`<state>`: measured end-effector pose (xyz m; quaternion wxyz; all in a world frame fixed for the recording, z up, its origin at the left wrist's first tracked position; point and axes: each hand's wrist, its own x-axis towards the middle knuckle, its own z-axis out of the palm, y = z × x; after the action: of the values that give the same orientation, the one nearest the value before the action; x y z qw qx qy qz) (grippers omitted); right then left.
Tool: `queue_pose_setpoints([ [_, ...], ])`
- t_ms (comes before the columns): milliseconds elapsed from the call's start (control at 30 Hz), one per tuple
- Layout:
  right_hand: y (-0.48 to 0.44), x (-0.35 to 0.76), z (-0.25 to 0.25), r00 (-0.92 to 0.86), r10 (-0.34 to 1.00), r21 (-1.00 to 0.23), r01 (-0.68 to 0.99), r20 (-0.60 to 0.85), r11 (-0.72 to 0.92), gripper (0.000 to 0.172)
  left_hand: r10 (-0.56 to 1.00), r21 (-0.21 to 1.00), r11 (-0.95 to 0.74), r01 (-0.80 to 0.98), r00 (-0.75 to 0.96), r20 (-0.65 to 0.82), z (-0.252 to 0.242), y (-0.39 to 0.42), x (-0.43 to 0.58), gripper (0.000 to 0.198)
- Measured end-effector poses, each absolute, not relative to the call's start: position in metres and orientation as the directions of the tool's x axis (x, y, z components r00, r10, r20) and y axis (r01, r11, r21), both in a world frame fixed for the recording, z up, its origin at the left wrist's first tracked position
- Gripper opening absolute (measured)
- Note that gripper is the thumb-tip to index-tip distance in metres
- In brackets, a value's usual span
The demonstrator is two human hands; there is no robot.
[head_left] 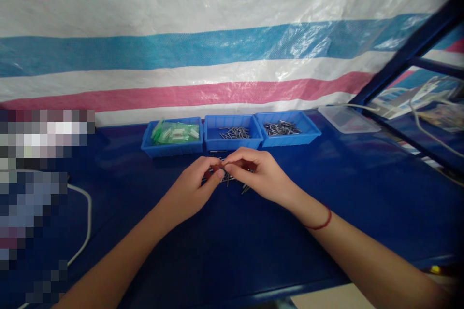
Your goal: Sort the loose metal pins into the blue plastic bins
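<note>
My left hand (197, 186) and my right hand (257, 171) meet at the fingertips over the blue table. Thumb and fingers of each are closed in a pinch. Whatever lies between them is too small and hidden to name. Under and behind the hands is a loose pile of thin metal pins (227, 179), partly covered by the fingers. Just beyond stands a middle blue bin (234, 144) with similar metal pins (235, 133) in it. A red cord bracelet (322, 222) circles my right wrist.
The left blue bin (174, 148) holds a green plastic bag (177, 133) with pale pieces. More metal pins fill the right blue bin (292, 139). A clear plastic lid (348, 119) lies at the back right, near a dark blue frame (402, 53). A white cable (89, 207) curves at left.
</note>
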<state>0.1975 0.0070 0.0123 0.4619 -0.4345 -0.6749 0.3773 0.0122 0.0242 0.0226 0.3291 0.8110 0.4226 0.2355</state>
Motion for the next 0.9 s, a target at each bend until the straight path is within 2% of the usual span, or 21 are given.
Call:
queue_pose_setpoints([
  [333,0.01,0.199,0.011,-0.184,0.908,-0.835,0.359,0.376,0.418,0.012,0.861,0.676,-0.487,0.553,0.435,0.263,0.025,0.024,0.011,0.01],
  [533,0.011,0.201,0.008,-0.249,0.864,-0.746,0.436,0.437,0.503,0.014,0.855,0.66,-0.509,0.553,0.417,0.31,0.024,0.024,0.011,0.008],
  [633,0.01,0.2,0.007,-0.276,0.859,-0.745,0.428,0.431,0.511,0.015,0.853,0.651,-0.511,0.561,0.422,0.307,0.024,0.023,0.011,0.01],
  [700,0.011,0.198,0.006,-0.257,0.887,-0.804,0.381,0.383,0.457,0.015,0.856,0.639,-0.509,0.577,0.419,0.303,0.023,0.023,0.011,0.011],
  [767,0.013,0.197,0.005,-0.184,0.944,-0.91,0.269,0.274,0.317,0.015,0.854,0.62,-0.515,0.592,0.421,0.306,0.022,0.023,0.011,0.018],
  [833,0.017,0.198,0.006,-0.054,0.989,-0.985,0.094,0.14,0.145,0.017,0.837,0.588,-0.541,0.601,0.449,0.311,0.021,0.023,0.011,0.027],
  [900,0.022,0.205,0.008,0.097,0.994,-0.992,-0.109,0.046,0.056,0.022,0.803,0.534,-0.59,0.606,0.508,0.312,0.021,0.023,0.011,0.027],
])
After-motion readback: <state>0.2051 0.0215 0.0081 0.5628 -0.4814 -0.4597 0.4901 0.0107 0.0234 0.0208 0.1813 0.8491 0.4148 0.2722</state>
